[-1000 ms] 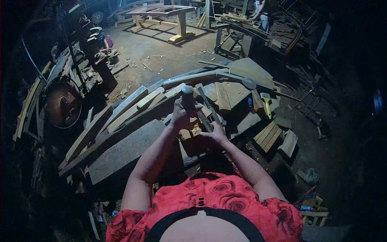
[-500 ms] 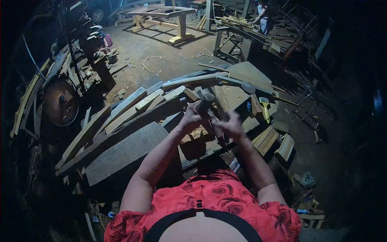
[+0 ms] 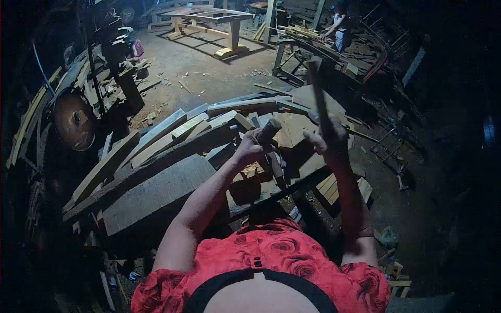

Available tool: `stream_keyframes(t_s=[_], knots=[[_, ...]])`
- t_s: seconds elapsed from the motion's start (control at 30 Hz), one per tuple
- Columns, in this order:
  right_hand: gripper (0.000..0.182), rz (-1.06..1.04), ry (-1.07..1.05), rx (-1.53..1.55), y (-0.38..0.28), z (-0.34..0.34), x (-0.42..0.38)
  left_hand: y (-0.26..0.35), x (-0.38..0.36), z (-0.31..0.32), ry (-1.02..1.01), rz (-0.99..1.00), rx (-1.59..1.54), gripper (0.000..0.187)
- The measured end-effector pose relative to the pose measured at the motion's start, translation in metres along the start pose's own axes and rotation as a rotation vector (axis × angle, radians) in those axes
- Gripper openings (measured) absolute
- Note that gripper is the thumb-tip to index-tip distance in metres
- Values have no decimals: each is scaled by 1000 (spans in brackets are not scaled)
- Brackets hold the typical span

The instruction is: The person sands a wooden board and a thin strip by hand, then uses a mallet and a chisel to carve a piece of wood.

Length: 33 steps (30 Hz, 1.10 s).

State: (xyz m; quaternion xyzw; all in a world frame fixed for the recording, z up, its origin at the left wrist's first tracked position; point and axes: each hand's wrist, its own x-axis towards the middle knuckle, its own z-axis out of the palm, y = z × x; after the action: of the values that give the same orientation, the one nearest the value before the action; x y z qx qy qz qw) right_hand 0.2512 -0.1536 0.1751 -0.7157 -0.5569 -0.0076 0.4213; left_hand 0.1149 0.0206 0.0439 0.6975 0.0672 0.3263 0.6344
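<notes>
My left hand point(image 3: 252, 147) is closed round a thick, round wooden tool handle point(image 3: 270, 129), its blunt end tilted up. The tool's lower end is hidden by the hand, above pieces of wood on the bench. To the right, my right hand point(image 3: 331, 141) is raised and grips a long wooden stick point(image 3: 318, 94) that points upward, slightly blurred and apart from the handle. Below the hands lie a dark wooden block point(image 3: 245, 189) and some pale chips point(image 3: 253, 170).
Several boards point(image 3: 162, 190) and beams cover the bench to the left. A round rusty disc point(image 3: 74, 119) stands at far left. Behind are a large wooden table frame point(image 3: 229, 36), a crouching person point(image 3: 136, 48) and another person point(image 3: 340, 28) at a second bench.
My right hand has risen away from the left, lifting the stick upright. My left hand stays on the handle. The view has shifted slightly.
</notes>
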Motion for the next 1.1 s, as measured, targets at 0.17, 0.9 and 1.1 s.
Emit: stream_keyframes(t_s=[0.17,0.9,1.1], knots=[[44,-354,41,21,-3,20,-10,20,-4,5,-1,-33,-53,24],[36,-29,-193,207,26,50,-26,15,-11,-5,49,62,-33,25],[40,369,-189,351,57,57,-36,15,-33,-47,381,96,75,4]])
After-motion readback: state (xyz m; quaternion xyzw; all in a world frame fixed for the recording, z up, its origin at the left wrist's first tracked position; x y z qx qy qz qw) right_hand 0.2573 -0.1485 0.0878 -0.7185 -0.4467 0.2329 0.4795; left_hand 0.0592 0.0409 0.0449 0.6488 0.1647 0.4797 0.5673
